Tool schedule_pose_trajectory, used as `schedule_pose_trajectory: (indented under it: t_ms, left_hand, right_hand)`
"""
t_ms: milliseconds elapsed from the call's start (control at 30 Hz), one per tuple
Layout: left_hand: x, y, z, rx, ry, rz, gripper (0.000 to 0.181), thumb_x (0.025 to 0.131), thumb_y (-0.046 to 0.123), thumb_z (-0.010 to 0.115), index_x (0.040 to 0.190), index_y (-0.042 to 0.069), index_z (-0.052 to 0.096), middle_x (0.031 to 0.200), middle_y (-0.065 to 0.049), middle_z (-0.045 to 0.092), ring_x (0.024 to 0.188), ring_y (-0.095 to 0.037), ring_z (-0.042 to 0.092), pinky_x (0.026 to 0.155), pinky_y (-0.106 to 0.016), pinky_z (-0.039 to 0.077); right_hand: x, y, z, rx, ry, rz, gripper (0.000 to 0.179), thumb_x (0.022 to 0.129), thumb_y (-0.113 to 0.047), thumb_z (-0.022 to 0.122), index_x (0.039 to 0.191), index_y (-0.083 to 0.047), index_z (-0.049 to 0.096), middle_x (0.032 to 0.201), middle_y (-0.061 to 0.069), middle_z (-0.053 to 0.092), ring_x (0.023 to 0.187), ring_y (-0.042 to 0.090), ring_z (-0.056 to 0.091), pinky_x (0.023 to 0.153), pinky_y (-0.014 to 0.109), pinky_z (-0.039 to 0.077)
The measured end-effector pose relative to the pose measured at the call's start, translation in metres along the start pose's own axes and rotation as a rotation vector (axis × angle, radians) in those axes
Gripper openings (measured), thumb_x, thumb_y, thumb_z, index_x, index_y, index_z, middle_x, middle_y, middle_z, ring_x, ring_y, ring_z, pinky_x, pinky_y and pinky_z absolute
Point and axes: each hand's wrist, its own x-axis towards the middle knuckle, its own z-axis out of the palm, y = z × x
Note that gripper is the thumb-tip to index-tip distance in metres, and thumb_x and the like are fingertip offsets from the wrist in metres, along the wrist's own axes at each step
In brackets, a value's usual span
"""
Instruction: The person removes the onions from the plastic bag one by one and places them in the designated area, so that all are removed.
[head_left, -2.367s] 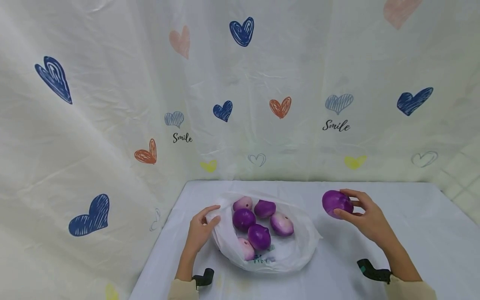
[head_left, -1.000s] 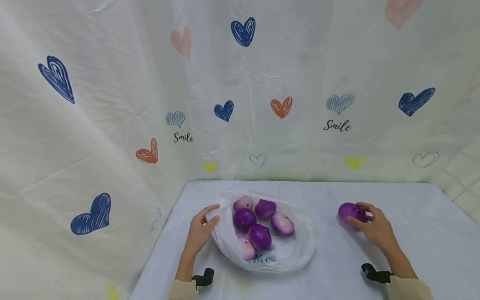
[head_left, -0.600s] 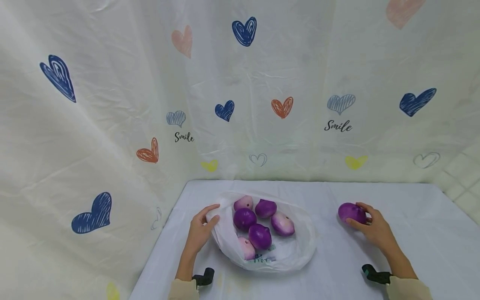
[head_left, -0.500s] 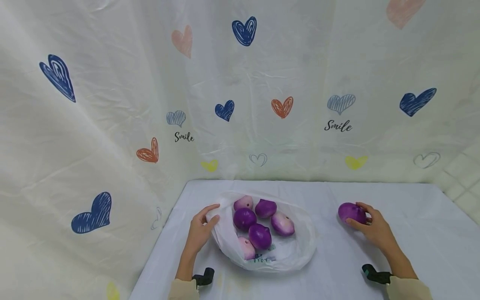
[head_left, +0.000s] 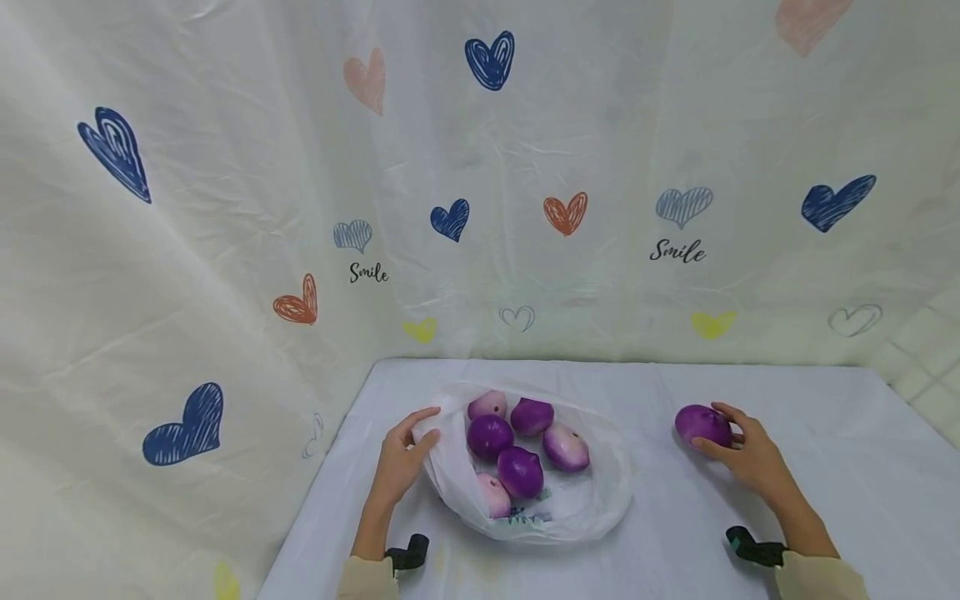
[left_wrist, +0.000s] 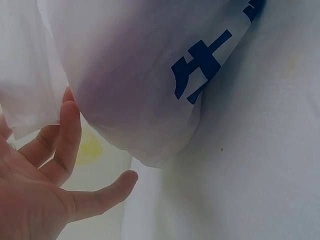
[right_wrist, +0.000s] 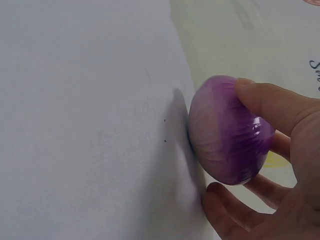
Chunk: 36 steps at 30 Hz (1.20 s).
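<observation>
A purple onion sits on the white-covered table, right of the bag. My right hand holds it from the right, thumb on the near side and fingers on the far side. In the right wrist view the onion looks glossy, paler on one side, and touches the cloth. A white plastic bag lies with its mouth spread, several purple and pale onions inside. My left hand is at the bag's left edge. In the left wrist view its fingertips touch the bag, with the thumb apart from it.
The table has a white cloth and ends at a back edge behind the bag. A white curtain printed with hearts hangs behind and to the left. Black wrist cameras sit below both hands.
My right hand has lowered the onion onto the table, slightly right and nearer; over the last second it has stayed still around it. The left hand and bag have hardly moved.
</observation>
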Motion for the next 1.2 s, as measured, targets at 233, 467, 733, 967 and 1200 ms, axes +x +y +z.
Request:
schedule_pose_trajectory:
  t_ms: [233,467,733,967,1200]
  left_hand:
    - [-0.002,0.002,0.0,-0.018,-0.017,-0.001,0.036,0.096,0.009,0.069,0.132,0.015,0.069,0.119,-0.011,0.066,0.073,-0.015,0.045,0.057,-0.02,0.036]
    - [-0.003,0.001,0.001,-0.015,-0.009,-0.015,0.036,0.096,0.01,0.069,0.132,0.017,0.069,0.106,-0.013,0.063,0.071,-0.015,0.045,0.054,-0.021,0.035]
    - [0.004,-0.012,0.001,-0.009,0.006,-0.023,0.036,0.095,0.013,0.071,0.131,0.022,0.07,0.101,-0.011,0.062,0.073,-0.016,0.047,0.055,-0.022,0.037]
    - [0.014,-0.029,0.0,0.023,0.015,-0.007,0.037,0.095,0.016,0.073,0.13,0.027,0.07,0.094,-0.007,0.059,0.072,-0.014,0.046,0.054,-0.022,0.037]
    - [0.016,-0.028,-0.002,-0.006,-0.02,0.018,0.035,0.095,0.021,0.073,0.129,0.029,0.07,0.09,-0.01,0.059,0.071,-0.014,0.048,0.055,-0.023,0.038]
  right_hand:
    - [-0.001,0.0,-0.004,-0.004,0.017,-0.054,0.092,0.096,-0.047,0.069,0.159,0.002,0.023,0.151,0.042,0.026,0.124,0.061,0.042,0.089,0.07,0.048]
    - [-0.004,-0.014,-0.007,-0.062,0.123,-0.139,0.086,0.093,-0.039,0.075,0.155,0.003,0.033,0.143,0.047,0.03,0.116,0.063,0.04,0.082,0.072,0.044]
    - [-0.013,-0.056,-0.006,-0.049,0.185,-0.172,0.08,0.093,-0.035,0.075,0.155,-0.003,0.036,0.148,0.044,0.028,0.128,0.067,0.026,0.086,0.082,0.037]
    - [-0.024,-0.097,0.015,0.045,0.314,-0.288,0.063,0.094,-0.027,0.075,0.148,-0.006,0.049,0.14,0.026,0.048,0.123,0.044,0.049,0.095,0.052,0.055]
    - [-0.034,-0.131,0.048,0.255,0.358,-0.511,0.055,0.089,-0.006,0.077,0.14,-0.011,0.057,0.119,0.002,0.063,0.101,0.012,0.062,0.084,0.01,0.049]
